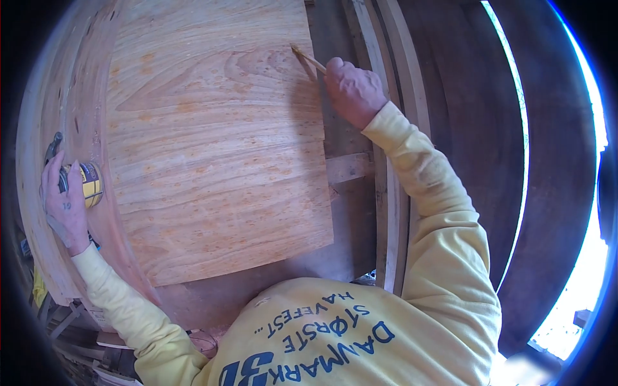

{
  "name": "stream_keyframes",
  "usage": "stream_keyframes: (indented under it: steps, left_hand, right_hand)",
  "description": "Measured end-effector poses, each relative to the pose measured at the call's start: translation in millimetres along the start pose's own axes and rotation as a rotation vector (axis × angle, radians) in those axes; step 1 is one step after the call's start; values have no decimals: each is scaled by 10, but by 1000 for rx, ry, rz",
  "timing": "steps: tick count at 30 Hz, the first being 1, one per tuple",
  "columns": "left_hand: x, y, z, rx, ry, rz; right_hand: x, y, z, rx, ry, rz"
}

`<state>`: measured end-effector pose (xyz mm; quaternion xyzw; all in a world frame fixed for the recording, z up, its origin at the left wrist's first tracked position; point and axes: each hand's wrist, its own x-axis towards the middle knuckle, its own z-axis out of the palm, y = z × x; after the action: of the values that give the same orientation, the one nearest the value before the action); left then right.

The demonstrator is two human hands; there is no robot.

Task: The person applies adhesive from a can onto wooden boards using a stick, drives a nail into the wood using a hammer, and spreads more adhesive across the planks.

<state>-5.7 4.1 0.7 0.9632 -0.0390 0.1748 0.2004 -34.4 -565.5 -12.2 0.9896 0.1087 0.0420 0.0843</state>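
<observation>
At the left of the frame, the left hand is clasped on a small yellow-and-dark labelled tin, thumb across its near end; what the tin contains cannot be seen. In the upper middle, the right hand is clamped on a slim wooden stick with a darker tip. The stick runs out of the fist toward the upper left, its tip over the upper right part of a pale plywood sheet; whether the tip touches the wood cannot be told. A dark metal piece shows just above the left hand's fingers. Right of the sheet stand long timber strips, and farther right, dark panels with a bright slit between them.
</observation>
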Motion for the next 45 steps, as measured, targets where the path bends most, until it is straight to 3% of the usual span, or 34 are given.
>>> stream_keyframes:
  steps: [3, 9, 12, 15, 18, 23, 27, 31, 37, 45]
  left_hand:
    - [1, 64, 20, 2, -2, 13]
    - [-5, -42, -2, 58, -22, 66]
    - [-5, 35, 25, 63, -21, 39]
    - [12, -15, -2, 46, -6, 38]
    - [-14, 69, 27, -27, -20, 7]
    - [24, 21, -12, 9, 7, 100]
    - [26, 13, 32, 42, 24, 70]
    - [48, -121, 52, -25, -15, 64]
    - [39, -150, 108, -20, -23, 21]
    - [39, -64, 65, -63, -44, -56]
  right_hand:
    - [60, -33, 97, -93, 141, -27]
    - [52, -82, -13, -42, -30, -8]
    - [107, -60, 32, -181, 35, -58]
    - [18, -124, -74, -103, -75, 44]
    - [77, -118, 59, -72, 108, 5]
    - [69, -148, -12, -54, -9, 43]
    - [160, -88, 22, -68, 54, 7]
    - [-147, -8, -33, -48, -64, 33]
    - [-721, 179, -157, 650, 124, 51]
    - [-1697, -307, -43, 1089, 29, 498]
